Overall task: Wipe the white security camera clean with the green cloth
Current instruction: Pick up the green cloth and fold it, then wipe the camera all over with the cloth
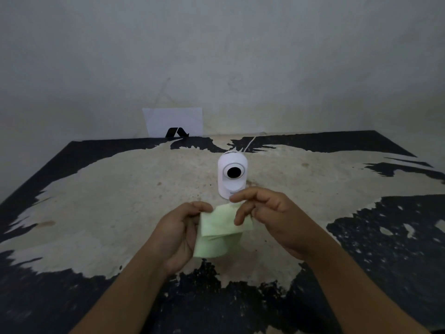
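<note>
The white security camera (232, 173) stands upright on the table (120, 189), its round black lens facing me. A thin white cable runs from its back toward the wall. Just in front of it, above the table, both hands hold the pale green cloth (218, 231), which is folded and hangs down between them. My left hand (179, 233) grips the cloth's left edge with thumb and fingers. My right hand (267, 214) pinches its upper right corner, fingertips close to the camera's base, which they partly hide.
The table top is worn, with black paint peeled to a pale patch in the middle. A white sheet of paper (173, 121) with a black mark leans on the wall at the table's far edge. The grey wall stands right behind.
</note>
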Tool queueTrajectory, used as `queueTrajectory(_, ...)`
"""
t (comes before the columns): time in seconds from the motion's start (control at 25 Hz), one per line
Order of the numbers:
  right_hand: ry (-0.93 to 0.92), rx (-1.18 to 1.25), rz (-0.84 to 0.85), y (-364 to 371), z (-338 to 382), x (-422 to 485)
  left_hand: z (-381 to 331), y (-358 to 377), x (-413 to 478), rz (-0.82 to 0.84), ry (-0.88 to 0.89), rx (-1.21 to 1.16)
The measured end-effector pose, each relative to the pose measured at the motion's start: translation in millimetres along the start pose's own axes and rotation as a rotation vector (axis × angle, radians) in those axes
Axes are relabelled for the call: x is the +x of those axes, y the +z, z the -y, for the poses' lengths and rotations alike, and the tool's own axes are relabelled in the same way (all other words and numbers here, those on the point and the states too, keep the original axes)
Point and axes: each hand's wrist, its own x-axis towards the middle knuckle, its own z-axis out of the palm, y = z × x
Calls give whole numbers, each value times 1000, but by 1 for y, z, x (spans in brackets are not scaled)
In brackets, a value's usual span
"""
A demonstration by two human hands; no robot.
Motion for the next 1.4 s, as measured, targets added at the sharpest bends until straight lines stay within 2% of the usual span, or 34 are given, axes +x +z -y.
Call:
queueTrajectory(0.08, 64, 183, -114, -1, -4, 5, -8, 4, -1, 21, 89, 51)
queueTrajectory(0.16, 137, 265, -170, 0, -9, 12, -17, 11, -3, 33, 217, 263)
queueTrajectory(0.24, 194, 290, -112, 1, -11, 18, -27, 20, -5, 47, 319, 480)
queueTrajectory(0.36, 226, 426, -6, 4, -13, 23, -38, 24, -6, 79, 392, 634)
queueTrajectory(0.52, 240, 282, -28, 4, -22, 23, -42, 20, 6, 86, 500, 1022)
queueTrajectory(0.6, 242, 243, -153, -5, -24, 22, -36, 16, 20, 36, 510, 979)
queueTrajectory(0.68, 264, 233, -377, -21, -28, 28, -29, 9, 38, -84, 492, 932)
queueTrajectory(0.76, 316, 189, -593, -36, -34, 41, -21, 4, 61, -158, 442, 1045)
queueTrajectory(0.84, 365, 57, -663, -41, -39, 58, -15, 3, 85, -157, 376, 1122)
queueTrajectory(0.92, 389, -121, -625, -37, -40, 71, -11, 7, 105, -135, 337, 1143)
queueTrajectory(1.04, 320, -296, -503, -21, -35, 76, -6, 15, 128, -148, 312, 1196)
queueTrajectory(1.2, 345, -311, -352, -4, -38, 77, -4, 14, 141, -190, 338, 1229)
queueTrajectory(1.28, 405, -304, -352, 0, -36, 80, -3, 12, 144, -190, 345, 1264)
queueTrajectory(1.4, 320, -291, -401, 1, -26, 88, -2, 9, 146, -197, 338, 1277)
